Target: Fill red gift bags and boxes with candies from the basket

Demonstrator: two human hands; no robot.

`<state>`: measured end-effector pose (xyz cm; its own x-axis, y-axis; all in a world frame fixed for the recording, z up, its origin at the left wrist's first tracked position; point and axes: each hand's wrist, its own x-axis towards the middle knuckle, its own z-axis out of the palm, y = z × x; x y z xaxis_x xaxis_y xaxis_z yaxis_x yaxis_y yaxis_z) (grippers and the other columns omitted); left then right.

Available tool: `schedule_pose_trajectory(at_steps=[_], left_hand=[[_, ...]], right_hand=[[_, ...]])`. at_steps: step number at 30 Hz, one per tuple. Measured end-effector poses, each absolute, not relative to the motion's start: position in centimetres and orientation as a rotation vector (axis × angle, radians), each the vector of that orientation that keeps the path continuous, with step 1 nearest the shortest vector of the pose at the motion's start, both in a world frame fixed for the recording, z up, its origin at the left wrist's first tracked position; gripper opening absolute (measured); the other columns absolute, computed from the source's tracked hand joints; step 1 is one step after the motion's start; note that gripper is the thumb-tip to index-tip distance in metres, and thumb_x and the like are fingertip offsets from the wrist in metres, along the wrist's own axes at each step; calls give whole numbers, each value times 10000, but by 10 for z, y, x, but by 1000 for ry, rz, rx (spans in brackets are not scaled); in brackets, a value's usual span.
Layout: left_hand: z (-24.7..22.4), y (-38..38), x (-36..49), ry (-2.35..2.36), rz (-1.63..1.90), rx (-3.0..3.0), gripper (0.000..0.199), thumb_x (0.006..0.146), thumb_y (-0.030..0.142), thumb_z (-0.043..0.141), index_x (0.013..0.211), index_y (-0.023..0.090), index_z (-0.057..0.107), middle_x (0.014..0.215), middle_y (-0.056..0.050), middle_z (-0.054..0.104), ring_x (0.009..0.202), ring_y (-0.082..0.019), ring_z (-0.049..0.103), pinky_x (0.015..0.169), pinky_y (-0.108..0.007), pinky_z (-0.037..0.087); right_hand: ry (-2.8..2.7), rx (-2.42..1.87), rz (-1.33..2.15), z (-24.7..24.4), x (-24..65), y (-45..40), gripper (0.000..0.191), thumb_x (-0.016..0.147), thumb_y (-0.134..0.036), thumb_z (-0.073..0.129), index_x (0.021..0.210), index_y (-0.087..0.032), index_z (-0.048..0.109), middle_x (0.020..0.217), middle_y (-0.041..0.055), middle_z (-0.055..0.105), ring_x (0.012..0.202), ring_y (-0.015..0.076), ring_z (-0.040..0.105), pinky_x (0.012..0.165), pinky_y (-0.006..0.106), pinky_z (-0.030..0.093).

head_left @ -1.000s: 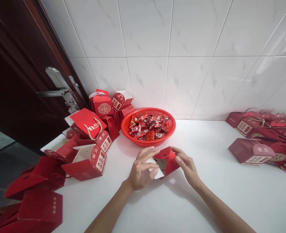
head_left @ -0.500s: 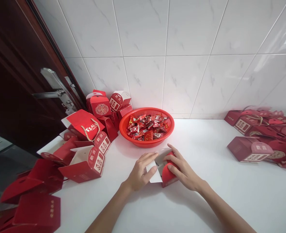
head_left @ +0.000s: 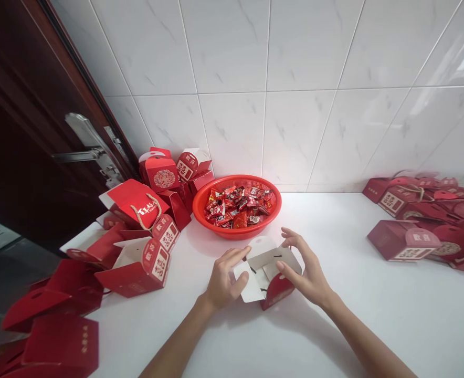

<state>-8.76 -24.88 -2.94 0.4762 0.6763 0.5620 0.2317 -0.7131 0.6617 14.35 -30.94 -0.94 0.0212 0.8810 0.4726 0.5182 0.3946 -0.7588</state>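
A small red candy box [head_left: 278, 291] with a white inside stands open on the white table in front of me. Its flaps are spread, and dark slots show in the inner walls. My left hand [head_left: 227, 279] grips the box's left flap, thumb on the white inner side and fingers along the back edge. Over the right side of the box, my right hand [head_left: 306, 270] is open, thumb and fingers apart. Its thumb lies near the red front flap; whether it touches is unclear. Just behind the box sits a red plastic basket [head_left: 238, 231] full of red-wrapped candies [head_left: 238, 207].
Several folded red boxes [head_left: 137, 273] are heaped along the left, one with a rope handle [head_left: 147, 210]. More red boxes [head_left: 405, 241] lie at the right. A tiled wall [head_left: 232, 131] closes the back, and a dark door [head_left: 27, 105] stands at the left.
My right hand has loosened from the box's right side and spread its fingers, uncovering more of the white inside. My left hand stays on the left flap.
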Motion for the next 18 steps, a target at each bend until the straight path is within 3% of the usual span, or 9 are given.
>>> schedule_pose_trajectory(at_steps=[6, 10, 14, 18], left_hand=[[-30, -237, -99, 907, 1212, 2101, 484, 799, 249, 522, 1234, 139, 702, 1010, -102, 737, 894, -254, 683, 786, -375, 559], [-28, -234, -101, 941, 1195, 2017, 462, 822, 317, 542, 1220, 149, 705, 1029, -100, 733, 914, -260, 678, 808, -383, 546], [-27, -236, -98, 877, 1178, 2000, 426, 860, 394, 588, 1201, 165, 700, 1066, -105, 708, 984, -267, 664, 853, -388, 532], [-25, -238, -95, 766, 1156, 1979, 357, 861, 430, 622, 1097, 191, 742, 1142, -114, 666, 1067, -278, 645, 928, -404, 517]], right_hand=[[-1557, -1355, 736, -22, 149, -302, 577, 863, -540, 647, 1334, -261, 468, 1386, 111, 573, 1199, 291, 608, 974, 420, 517], [-1467, -1352, 844, -28, 147, -300, 527, 900, -598, 563, 1322, -289, 499, 1394, 74, 572, 1168, 277, 620, 909, 395, 544], [-1350, -1255, 831, -25, 146, -300, 434, 940, -604, 490, 1219, -287, 590, 1386, 65, 590, 1315, 292, 520, 1013, 413, 497], [-1328, -1120, 863, -25, 149, -300, 414, 934, -577, 536, 1229, -297, 615, 1370, 71, 606, 1318, 295, 522, 1058, 442, 473]])
